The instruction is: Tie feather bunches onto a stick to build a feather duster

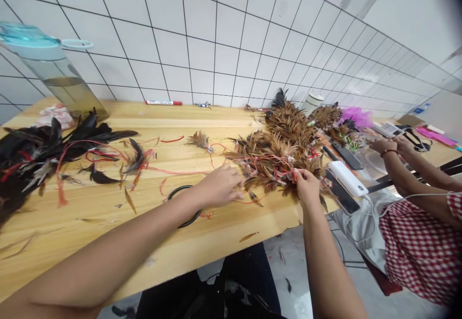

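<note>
My left hand (220,186) rests on the wooden table (108,223), knuckles up, fingers curled toward the near edge of a big pile of brown feathers (285,141) tied with red strings; what its fingertips hold is hidden. My right hand (306,184) pinches a small bunch of brown feathers and red string at the pile's front edge. A single brown feather tuft (199,140) with a red string lies apart on the table, beyond my left hand. A black ring (179,193) lies partly under my left wrist.
Black feathers with red strings (54,150) are heaped at the left. A clear water bottle (54,76) stands at back left, a red marker (164,102) by the tiled wall. A white power bank (348,177) and phone sit at the right. Another person's hands (391,146) work at far right.
</note>
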`<state>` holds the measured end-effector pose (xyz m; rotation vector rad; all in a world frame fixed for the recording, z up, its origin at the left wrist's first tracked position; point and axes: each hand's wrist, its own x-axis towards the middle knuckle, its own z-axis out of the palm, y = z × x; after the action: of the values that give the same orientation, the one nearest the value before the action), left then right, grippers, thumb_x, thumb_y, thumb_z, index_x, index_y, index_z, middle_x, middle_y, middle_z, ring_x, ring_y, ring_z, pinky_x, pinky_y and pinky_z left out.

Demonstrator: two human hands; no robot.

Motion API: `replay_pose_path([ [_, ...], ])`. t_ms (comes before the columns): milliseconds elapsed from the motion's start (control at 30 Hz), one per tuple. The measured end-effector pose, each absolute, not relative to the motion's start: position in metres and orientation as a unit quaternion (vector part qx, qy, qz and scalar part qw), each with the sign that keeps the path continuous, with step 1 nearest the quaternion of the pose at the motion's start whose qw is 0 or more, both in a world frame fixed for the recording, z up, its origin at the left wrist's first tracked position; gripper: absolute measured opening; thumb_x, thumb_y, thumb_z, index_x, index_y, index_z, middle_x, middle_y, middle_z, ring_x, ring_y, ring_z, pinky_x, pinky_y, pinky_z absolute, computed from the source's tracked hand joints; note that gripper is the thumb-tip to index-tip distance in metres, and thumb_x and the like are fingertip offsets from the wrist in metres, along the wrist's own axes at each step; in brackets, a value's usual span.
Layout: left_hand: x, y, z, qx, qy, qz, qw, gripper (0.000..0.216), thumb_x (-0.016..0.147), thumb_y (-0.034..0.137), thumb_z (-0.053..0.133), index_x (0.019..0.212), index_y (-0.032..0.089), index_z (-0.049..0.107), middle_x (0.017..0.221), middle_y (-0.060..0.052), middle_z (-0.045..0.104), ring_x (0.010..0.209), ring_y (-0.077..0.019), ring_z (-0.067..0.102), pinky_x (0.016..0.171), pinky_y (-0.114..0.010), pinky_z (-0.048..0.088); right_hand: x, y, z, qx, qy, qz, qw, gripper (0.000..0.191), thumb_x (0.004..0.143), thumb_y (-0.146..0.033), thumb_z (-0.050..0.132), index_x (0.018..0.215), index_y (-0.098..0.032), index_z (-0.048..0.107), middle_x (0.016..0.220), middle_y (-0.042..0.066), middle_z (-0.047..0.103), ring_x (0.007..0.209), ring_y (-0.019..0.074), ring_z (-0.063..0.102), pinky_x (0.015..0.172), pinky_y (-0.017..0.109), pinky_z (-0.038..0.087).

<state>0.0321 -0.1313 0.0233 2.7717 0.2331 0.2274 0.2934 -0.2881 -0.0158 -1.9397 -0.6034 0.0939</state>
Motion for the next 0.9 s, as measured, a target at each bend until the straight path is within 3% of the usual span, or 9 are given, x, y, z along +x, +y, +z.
replay_pose_path([
  [67, 0.032, -0.142, 0.02, 0.983, 0.069, 0.053, 0.16, 0.022, 0.083, 0.036, 0.063, 0.092, 0.016, 0.062, 0.098, -0.008, 0.062, 0.094, -0.0235, 0.052, 0.082, -0.034, 0.039, 0.295, -0.286, -0.012, -0.817, -0.259, 0.031, 0.515, 0.046, 0.071, -0.06, 0.059, 0.077, -0.015, 0.066, 0.06, 0.002, 0.06, 0.056, 0.0152, 0.049, 0.057, 0.028, 0.038],
  [233, 0.034, -0.145, 0.015, 0.99, 0.045, 0.046, 0.122, 0.016, 0.089, 0.015, 0.045, 0.082, 0.013, 0.059, 0.091, -0.011, 0.062, 0.089, -0.0227, 0.052, 0.081, -0.035, 0.038, 0.292, -0.285, 0.003, -0.82, -0.299, 0.057, 0.485, 0.043, 0.066, -0.056, 0.065, 0.079, -0.015, 0.068, 0.069, 0.005, 0.065, 0.062, 0.017, 0.053, 0.061, 0.03, 0.041],
  [367, 0.027, -0.124, 0.036, 0.948, 0.121, 0.107, 0.275, 0.013, 0.088, 0.015, 0.041, 0.081, 0.016, 0.052, 0.081, -0.006, 0.061, 0.075, -0.018, 0.053, 0.07, -0.031, 0.039, 0.294, -0.29, 0.026, -0.822, -0.353, 0.047, 0.444, 0.041, 0.07, -0.055, 0.063, 0.083, -0.016, 0.068, 0.07, 0.005, 0.066, 0.064, 0.0176, 0.054, 0.062, 0.031, 0.042],
  [500, 0.018, -0.103, 0.057, 0.853, 0.183, 0.21, 0.441, 0.011, 0.089, 0.025, 0.044, 0.082, 0.019, 0.049, 0.075, 0.0, 0.061, 0.069, -0.0147, 0.054, 0.067, -0.028, 0.04, 0.289, -0.293, 0.053, -0.829, -0.406, 0.009, 0.386, 0.037, 0.077, -0.051, 0.059, 0.085, -0.017, 0.068, 0.071, 0.005, 0.065, 0.066, 0.0188, 0.056, 0.064, 0.033, 0.044],
  [633, 0.018, -0.101, 0.062, 0.739, 0.182, 0.295, 0.578, 0.011, 0.088, 0.026, 0.048, 0.08, 0.017, 0.047, 0.069, 0.001, 0.057, 0.068, -0.0125, 0.056, 0.07, -0.027, 0.043, 0.254, -0.281, 0.073, -0.792, -0.497, -0.001, 0.355, 0.026, 0.081, -0.041, 0.059, 0.092, -0.019, 0.067, 0.09, 0.009, 0.066, 0.081, 0.0214, 0.06, 0.074, 0.036, 0.047],
  [900, -0.003, -0.109, 0.101, 0.568, 0.075, 0.452, 0.684, 0.023, 0.083, 0.033, 0.067, 0.081, 0.018, 0.049, 0.067, 0.004, 0.049, 0.06, -0.0072, 0.048, 0.059, -0.02, 0.042, 0.161, -0.217, 0.067, -0.677, -0.659, 0.091, 0.316, 0.022, 0.078, -0.025, 0.065, 0.1, -0.021, 0.064, 0.1, 0.008, 0.065, 0.093, 0.0217, 0.058, 0.085, 0.04, 0.047],
])
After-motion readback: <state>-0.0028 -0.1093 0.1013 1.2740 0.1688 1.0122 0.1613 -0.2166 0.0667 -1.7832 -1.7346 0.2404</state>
